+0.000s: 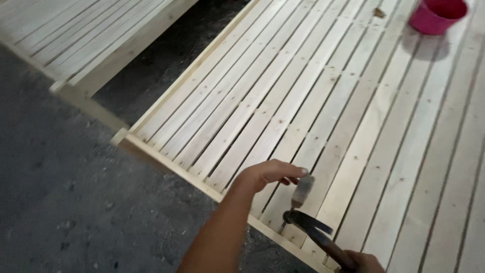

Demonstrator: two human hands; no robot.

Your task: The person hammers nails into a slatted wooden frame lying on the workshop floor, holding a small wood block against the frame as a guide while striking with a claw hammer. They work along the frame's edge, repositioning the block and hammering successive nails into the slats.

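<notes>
Head view. Left hand (270,174) reaches in from near edge, forearm angled up-right, fingers curled narrow, pinching something small over slats; item itself too blurred to tell, probably nail. Right hand (366,262) at bottom frame edge, mostly cut off, closed round handle of claw hammer (308,225). Hammer head blurred, hovering just beside left fingertips, above near rail of slatted wooden panel (323,101). Hammer likely head-heavy, rigid; grip sits low on handle. Panel stiff, light softwood, lying flat. Pink plastic tub (437,15) far right on slats. Second slatted panel (76,35) far left. Dark concrete floor (60,192) at left.
</notes>
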